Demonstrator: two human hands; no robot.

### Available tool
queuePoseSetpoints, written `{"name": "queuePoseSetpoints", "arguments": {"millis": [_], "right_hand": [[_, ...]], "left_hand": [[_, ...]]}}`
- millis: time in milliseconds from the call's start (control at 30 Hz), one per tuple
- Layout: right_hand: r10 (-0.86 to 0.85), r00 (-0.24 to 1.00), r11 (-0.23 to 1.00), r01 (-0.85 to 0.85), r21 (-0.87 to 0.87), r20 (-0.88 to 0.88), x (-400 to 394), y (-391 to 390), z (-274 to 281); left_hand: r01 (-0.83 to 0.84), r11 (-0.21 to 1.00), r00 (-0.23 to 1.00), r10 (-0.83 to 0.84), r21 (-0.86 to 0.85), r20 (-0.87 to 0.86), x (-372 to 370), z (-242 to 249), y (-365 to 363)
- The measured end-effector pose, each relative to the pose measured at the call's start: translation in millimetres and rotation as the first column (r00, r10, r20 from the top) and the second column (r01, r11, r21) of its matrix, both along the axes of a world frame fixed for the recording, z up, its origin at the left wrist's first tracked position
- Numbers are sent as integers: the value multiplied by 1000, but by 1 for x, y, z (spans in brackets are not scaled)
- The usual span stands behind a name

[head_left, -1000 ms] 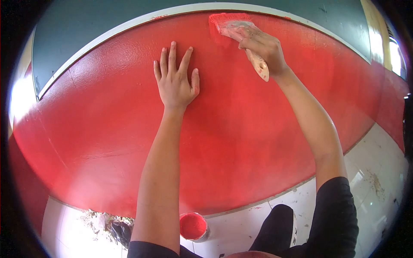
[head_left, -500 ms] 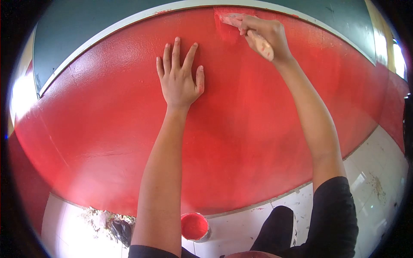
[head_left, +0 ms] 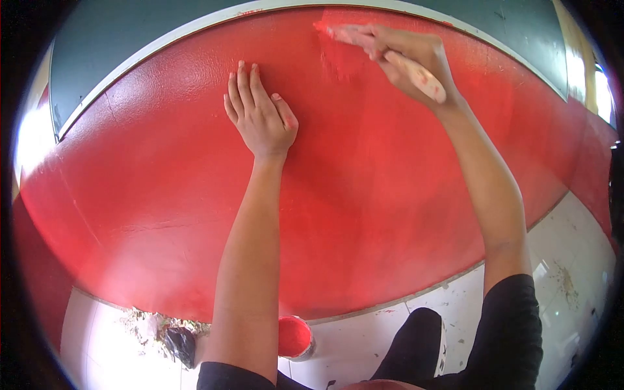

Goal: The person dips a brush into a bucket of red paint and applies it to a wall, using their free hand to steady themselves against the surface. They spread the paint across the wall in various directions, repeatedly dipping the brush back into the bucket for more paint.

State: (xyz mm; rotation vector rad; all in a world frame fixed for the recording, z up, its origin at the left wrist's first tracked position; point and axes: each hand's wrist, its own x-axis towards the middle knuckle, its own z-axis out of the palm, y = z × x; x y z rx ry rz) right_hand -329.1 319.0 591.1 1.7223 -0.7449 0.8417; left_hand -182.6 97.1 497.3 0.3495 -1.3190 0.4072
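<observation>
My right hand [head_left: 409, 62] grips a paintbrush [head_left: 421, 79] with a pale, paint-spotted handle. The brush's red-coated bristles meet the red wall [head_left: 195, 169] just below the white trim, at the edge of a brighter, wet-looking patch. Blur softens the brush head and fingers. Flat against the wall, lower and to the left, my left hand [head_left: 263, 120] holds nothing, its thumb apart from the fingers. Below it on the floor stands a tub of red paint [head_left: 296, 337], partly covered by my left forearm.
White trim [head_left: 195, 27] curves above the red area, with a dark green board [head_left: 143, 49] over it. Debris and a black plastic bag [head_left: 180, 344] lie on the white tiled floor [head_left: 344, 344] at the wall's foot. My bent knee is near the tub.
The brush has moved slightly left, its handle swinging right and down. My left hand has shifted a little left, with its fingers closer together.
</observation>
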Motion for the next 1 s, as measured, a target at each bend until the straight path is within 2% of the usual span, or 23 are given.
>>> {"name": "queuePoseSetpoints", "arguments": {"millis": [33,67,133,367,433,467,533,667,700,800,867,933,1000], "right_hand": [[11,997,998,-16,66,76,-4,-3,3],[12,997,998,-17,66,76,-9,-8,8],[-95,995,995,95,6,2,-12,-14,17],[-128,981,975,96,-202,-147,-15,-39,15],[-186,976,975,169,-143,-113,-14,-39,5],[-191,975,974,174,-143,-111,-13,-35,-6],[-154,986,979,143,148,63,-9,-24,-45],[-252,911,935,316,161,-326,-16,4,-158],[-257,910,934,321,159,-326,-15,9,-155],[-30,998,984,38,174,-49,1,26,-127],[136,981,962,-164,219,137,10,33,-78],[178,976,963,-199,181,123,-11,22,-33],[139,990,985,-140,100,25,-29,14,-2]], "left_hand": [[-1,1000,1000,1,1,0,0,0,-1],[-7,1000,1000,7,-7,8,-1,-1,-2],[-13,1000,1000,14,-13,12,-1,-1,-2],[-4,1000,999,4,-17,33,0,-1,-1],[-3,1000,999,4,-25,33,-1,-2,0],[1,1000,1000,0,-23,28,-1,-2,-1],[14,1000,1000,-13,-19,22,-2,-2,0],[-9,1000,1000,9,-9,25,-1,-2,0],[-12,1000,999,13,-13,31,-2,-2,0],[-36,999,999,36,-4,38,-3,-2,1],[-34,999,999,34,-7,38,-4,-2,0],[-38,999,999,38,-10,35,-4,-1,-1],[-46,999,998,47,-15,38,-4,-2,-1]]}}
